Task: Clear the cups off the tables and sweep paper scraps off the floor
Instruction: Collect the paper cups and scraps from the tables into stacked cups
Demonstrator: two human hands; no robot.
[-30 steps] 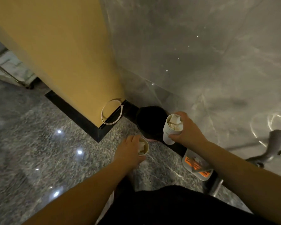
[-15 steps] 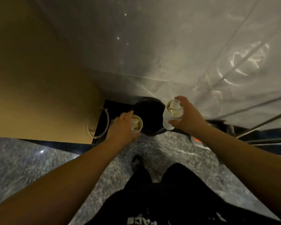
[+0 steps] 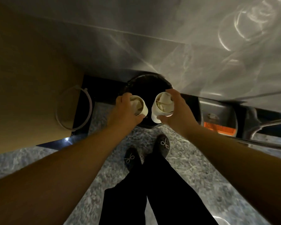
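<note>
Cups, two, white paper, crumpled scraps inside: left cup [image 3: 139, 106] gripped by left hand [image 3: 125, 113], right cup [image 3: 163, 107] by right hand [image 3: 178, 111], above black bin [image 3: 147, 83].

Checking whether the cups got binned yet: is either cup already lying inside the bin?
No: both hands, left and right, hold their paper-stuffed cups above the bin.

Both hands [image 3: 125, 111] [image 3: 179, 111] apparently gripping, outstretched.

A speckled grey stone floor [image 3: 193, 172] is seen, with a black round bin [image 3: 146, 86] and two dark shoes [image 3: 163, 144] standing on it.
</note>
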